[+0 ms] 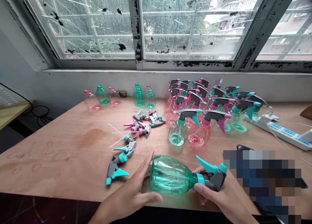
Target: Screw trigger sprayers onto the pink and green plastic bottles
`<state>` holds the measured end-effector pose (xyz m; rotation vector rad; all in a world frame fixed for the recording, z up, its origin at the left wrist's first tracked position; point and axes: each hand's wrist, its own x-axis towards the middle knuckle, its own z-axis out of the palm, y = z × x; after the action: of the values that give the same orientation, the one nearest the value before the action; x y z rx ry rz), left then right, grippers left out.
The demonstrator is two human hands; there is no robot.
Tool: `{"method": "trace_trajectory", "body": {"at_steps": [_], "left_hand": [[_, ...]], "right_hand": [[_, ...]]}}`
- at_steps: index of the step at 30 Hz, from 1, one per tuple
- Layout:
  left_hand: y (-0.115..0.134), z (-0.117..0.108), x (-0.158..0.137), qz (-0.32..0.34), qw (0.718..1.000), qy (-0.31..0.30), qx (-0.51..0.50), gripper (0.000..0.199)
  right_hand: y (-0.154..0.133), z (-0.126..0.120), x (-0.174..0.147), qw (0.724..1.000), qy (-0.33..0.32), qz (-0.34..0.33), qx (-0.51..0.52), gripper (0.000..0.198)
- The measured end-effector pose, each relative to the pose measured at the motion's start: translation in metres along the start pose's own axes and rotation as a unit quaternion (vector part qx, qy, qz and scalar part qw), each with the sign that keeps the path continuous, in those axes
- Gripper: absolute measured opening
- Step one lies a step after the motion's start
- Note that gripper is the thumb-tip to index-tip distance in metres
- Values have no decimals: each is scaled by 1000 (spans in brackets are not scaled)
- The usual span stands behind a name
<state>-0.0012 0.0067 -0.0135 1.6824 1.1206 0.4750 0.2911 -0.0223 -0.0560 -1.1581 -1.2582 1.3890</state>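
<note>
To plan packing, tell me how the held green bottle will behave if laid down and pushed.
The green bottle would likely roll on its rounded body, though the protruding trigger might catch. No liquid shows inside, so it is probably light for its size.

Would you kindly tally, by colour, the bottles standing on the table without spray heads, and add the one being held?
Headless green bottles: 4
Headless pink bottles: 3
Held green bottle, its neck end in the right hand: 1
Total: 8
</note>
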Motion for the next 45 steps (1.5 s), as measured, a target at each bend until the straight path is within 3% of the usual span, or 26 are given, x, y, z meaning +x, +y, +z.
{"method": "trace_trajectory", "body": {"at_steps": [5,10,15,21,28,33,40,45], "left_hand": [[3,-1,0,14,999,8,51,97],[-3,2,0,44,999,5,19,91],[-6,0,-1,15,1000,-3,-1,111],[1,-4,-2,3,998,-12,56,95],[-4,1,0,45,999,-3,26,102],[-1,2,0,2,1000,-4,-21,119],[0,-1,1,23,999,-4,46,95],[-4,1,1,43,999,-4,1,90]], "right_hand": [[-2,1,0,1000,9,-4,9,39],[-4,1,0,1000,16,-3,10,39],[-3,3,-1,999,28,0,-38,40],[-5,4,-1,999,33,-5,-28,44],[-10,4,0,999,52,-1,-7,43],[-6,4,-1,999,37,-1,-10,43],[-3,-1,-1,1000,13,-7,-23,40],[-6,-1,-1,1000,23,1,-11,38]]}}
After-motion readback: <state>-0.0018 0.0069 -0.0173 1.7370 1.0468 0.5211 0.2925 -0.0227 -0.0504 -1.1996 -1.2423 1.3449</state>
